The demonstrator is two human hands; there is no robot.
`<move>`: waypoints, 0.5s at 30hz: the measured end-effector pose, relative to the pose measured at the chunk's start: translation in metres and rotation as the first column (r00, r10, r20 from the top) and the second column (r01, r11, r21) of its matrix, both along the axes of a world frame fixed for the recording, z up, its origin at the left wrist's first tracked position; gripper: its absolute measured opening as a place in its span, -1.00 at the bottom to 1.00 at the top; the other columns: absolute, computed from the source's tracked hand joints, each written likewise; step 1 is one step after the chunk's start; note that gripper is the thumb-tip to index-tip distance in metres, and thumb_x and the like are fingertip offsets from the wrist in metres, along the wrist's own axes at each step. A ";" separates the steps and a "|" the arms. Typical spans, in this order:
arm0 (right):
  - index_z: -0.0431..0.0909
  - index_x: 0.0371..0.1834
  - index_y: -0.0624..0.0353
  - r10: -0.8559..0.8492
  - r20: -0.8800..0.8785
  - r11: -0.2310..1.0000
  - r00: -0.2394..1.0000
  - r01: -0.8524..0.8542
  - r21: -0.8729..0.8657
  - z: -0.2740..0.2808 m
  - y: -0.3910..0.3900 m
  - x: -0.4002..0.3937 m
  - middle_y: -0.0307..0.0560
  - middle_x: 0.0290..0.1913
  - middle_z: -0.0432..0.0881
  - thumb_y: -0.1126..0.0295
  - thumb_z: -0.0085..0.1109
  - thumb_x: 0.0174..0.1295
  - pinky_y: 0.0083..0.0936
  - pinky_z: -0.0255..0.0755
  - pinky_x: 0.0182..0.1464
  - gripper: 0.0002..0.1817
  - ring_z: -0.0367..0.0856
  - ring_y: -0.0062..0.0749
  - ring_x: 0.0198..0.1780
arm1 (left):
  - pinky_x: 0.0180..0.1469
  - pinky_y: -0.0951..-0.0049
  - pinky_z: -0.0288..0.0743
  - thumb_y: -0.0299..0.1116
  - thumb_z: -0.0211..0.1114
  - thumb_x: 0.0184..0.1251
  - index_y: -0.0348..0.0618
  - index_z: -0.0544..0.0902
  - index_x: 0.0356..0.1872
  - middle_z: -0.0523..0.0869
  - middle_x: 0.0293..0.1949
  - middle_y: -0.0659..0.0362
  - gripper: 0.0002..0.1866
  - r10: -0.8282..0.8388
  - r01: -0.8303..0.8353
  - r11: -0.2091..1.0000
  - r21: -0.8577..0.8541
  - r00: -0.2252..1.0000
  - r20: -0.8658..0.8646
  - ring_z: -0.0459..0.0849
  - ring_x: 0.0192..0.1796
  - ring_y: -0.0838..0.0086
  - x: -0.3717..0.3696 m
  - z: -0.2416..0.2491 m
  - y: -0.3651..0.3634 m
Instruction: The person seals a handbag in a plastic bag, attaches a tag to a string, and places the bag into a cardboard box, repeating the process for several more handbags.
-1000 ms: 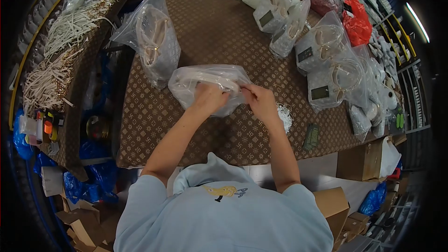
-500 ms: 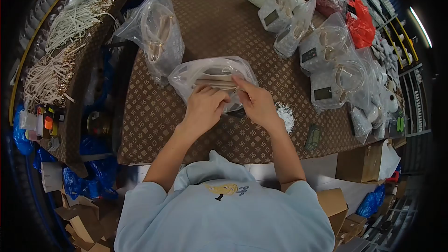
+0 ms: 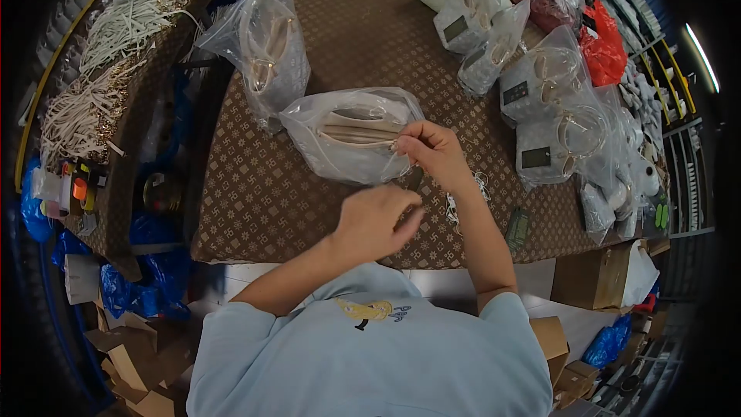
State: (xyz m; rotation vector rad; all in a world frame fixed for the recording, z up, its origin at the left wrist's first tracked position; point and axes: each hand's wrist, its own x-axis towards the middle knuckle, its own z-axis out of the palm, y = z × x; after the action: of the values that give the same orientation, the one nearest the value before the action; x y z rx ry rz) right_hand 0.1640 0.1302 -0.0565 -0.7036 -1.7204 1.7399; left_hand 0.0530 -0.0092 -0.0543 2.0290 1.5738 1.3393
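A pale handbag (image 3: 359, 135) lies in a clear plastic bag (image 3: 340, 162) on the brown patterned table (image 3: 255, 208), its long opening facing up. At the right end of that opening, my right hand (image 3: 434, 154) pinches something small and whitish, too small to name. Below the plastic bag is my left hand (image 3: 377, 220), fingers curled and thumb held apart, with nothing visible in it. A dark tag (image 3: 415, 178) shows between the two hands. White strings (image 3: 454, 212) lie beside my right wrist.
Another bagged handbag (image 3: 270, 54) stands at the upper left. Several more (image 3: 540, 143) stand on the right, near a red plastic bag (image 3: 602, 46). Dark green tags (image 3: 518, 228) lie near the front edge. Straps (image 3: 93, 108) cover a side table at the left.
My left hand has left the bagged handbag and moved down and right, towards me. My right hand has shifted slightly right, and the dark tag shows more clearly.
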 end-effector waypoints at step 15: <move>0.56 -0.28 0.23 0.069 0.037 0.995 0.997 -0.072 0.074 -0.001 -0.003 0.020 -0.33 -0.41 0.58 0.40 0.19 0.23 -0.74 0.35 -0.42 -0.87 0.44 -0.73 -0.46 | -0.50 0.24 0.45 -0.34 0.27 0.10 -0.16 0.55 -0.44 0.60 -0.58 0.04 -0.87 0.183 -0.194 0.952 -0.236 0.981 -0.070 0.59 -0.53 0.12 -0.003 -0.035 0.023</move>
State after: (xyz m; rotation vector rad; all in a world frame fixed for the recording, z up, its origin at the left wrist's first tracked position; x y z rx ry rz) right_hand 0.1843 0.1272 -0.0572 -0.6504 -1.8445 1.7091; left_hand 0.0505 0.0139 -0.0895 1.8148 1.8909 1.1010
